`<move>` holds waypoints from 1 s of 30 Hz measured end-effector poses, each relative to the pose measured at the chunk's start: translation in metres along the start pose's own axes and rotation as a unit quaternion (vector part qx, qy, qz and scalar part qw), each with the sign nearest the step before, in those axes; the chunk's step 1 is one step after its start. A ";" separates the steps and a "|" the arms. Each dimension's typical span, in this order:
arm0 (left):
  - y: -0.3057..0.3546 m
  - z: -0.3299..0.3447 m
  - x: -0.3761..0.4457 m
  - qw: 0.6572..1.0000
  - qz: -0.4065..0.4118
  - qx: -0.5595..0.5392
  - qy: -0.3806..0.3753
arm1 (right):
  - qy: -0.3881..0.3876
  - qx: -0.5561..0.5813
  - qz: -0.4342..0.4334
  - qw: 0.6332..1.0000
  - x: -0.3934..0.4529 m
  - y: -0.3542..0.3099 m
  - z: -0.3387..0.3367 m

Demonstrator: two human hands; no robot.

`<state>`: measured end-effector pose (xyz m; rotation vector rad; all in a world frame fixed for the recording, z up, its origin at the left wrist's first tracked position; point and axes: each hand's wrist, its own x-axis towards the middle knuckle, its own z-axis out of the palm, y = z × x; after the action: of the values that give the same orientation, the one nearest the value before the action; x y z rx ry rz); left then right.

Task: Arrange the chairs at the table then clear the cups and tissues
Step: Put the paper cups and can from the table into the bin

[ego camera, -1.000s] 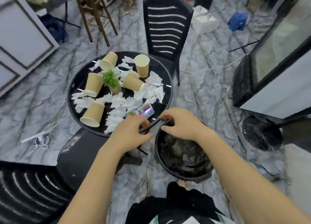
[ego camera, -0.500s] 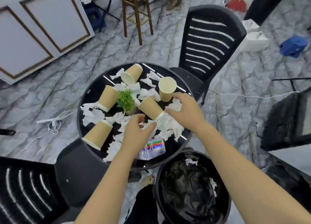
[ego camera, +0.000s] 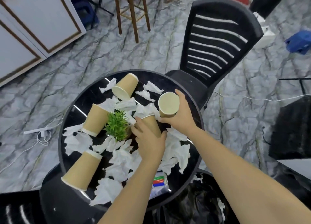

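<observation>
A round black table (ego camera: 80, 104) holds several brown paper cups and crumpled white tissues (ego camera: 175, 154). My right hand (ego camera: 182, 117) is wrapped around an upright cup (ego camera: 168, 103) at the table's right side. My left hand (ego camera: 149, 143) grips a tipped cup (ego camera: 151, 124) lying beside a small green plant (ego camera: 117, 125). Other cups lie on their sides: one at the back (ego camera: 125, 87), one at the left (ego camera: 96, 119), one at the front left (ego camera: 82, 170). A black slatted chair (ego camera: 217, 43) stands behind the table, another (ego camera: 21, 208) at the lower left.
A black bin with a liner (ego camera: 198, 205) sits on the floor at the table's front right. A packet of tissues (ego camera: 159, 186) lies near the front edge. A wooden stool (ego camera: 133, 11), white cabinets (ego camera: 33, 25), a floor cable (ego camera: 40, 133) and a blue stool (ego camera: 299, 42) surround the table.
Both hands left the bin rim and moved over the table. The right hand closed around the upright cup; the left hand took hold of the tipped cup by the plant.
</observation>
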<state>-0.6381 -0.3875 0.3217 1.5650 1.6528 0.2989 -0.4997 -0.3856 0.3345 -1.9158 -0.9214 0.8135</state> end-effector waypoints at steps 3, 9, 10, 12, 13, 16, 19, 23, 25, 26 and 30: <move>-0.001 0.002 0.002 1.000 0.015 0.006 -0.007 | 0.015 0.010 -0.010 1.000 0.001 0.008 0.005; -0.006 -0.010 0.001 0.998 0.049 -0.045 -0.017 | 0.059 0.046 -0.022 0.997 -0.002 0.004 0.001; -0.006 -0.013 -0.001 0.996 0.060 -0.059 -0.017 | 0.069 0.050 -0.018 0.996 -0.004 0.001 -0.001; -0.003 -0.021 -0.006 0.993 0.082 -0.083 -0.017 | 0.092 0.058 -0.009 0.994 -0.012 -0.002 -0.009; -0.001 -0.025 -0.008 0.991 0.096 -0.094 -0.018 | 0.103 0.058 -0.007 0.993 -0.018 -0.003 -0.013; 0.005 -0.040 -0.017 0.979 0.143 -0.138 -0.034 | 0.141 0.055 -0.004 0.988 -0.044 -0.010 -0.028; 0.012 -0.053 -0.030 0.967 0.184 -0.160 -0.075 | 0.180 0.074 0.000 0.981 -0.080 -0.017 -0.046; 0.017 -0.061 -0.057 0.948 0.240 -0.163 -0.129 | 0.231 0.118 0.018 0.966 -0.145 -0.022 -0.071; 0.017 -0.062 -0.076 0.936 0.262 -0.161 -0.173 | 0.256 0.130 0.027 0.957 -0.184 -0.020 -0.081; 0.016 -0.062 -0.086 0.928 0.273 -0.160 -0.198 | 0.271 0.131 0.036 0.953 -0.205 -0.018 -0.085; 0.006 -0.050 -0.129 0.891 0.319 -0.142 -0.292 | 0.323 0.113 0.099 0.934 -0.291 0.006 -0.094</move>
<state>-0.6824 -0.4863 0.4074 1.7082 0.5781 0.3435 -0.5735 -0.6679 0.4250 -1.9000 -0.2247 0.3294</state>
